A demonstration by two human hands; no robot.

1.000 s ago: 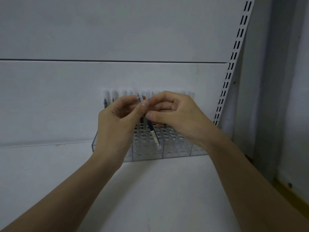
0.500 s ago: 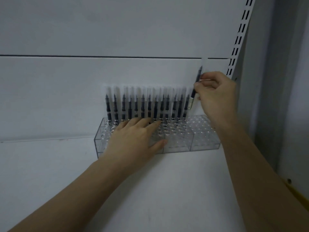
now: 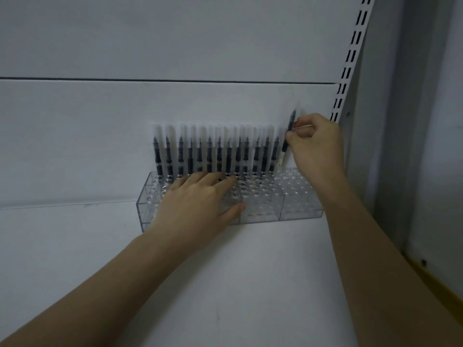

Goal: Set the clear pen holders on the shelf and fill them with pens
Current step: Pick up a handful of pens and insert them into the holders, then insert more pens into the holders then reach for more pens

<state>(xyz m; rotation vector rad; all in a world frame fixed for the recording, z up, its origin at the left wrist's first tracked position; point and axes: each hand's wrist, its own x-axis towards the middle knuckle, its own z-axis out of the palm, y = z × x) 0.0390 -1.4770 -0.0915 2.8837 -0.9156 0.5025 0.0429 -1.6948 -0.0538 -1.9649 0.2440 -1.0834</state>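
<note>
On the shelf (image 3: 225, 284), against the back wall, sits the holder (image 3: 300, 209), its rear row filled. Left hand (image 3: 198, 204) lies flat on it, fingers straight. Right hand (image 3: 315, 144) pinches a pen (image 3: 288, 139) above the free rear holes. Advise: keep the pen upright, align the tip first, and keep bracing the holder.

Clear pen holders (image 3: 260, 214); black-and-white pens (image 3: 209, 156); white shelf (image 3: 225, 284); white upright (image 3: 350, 58), black slots.
</note>
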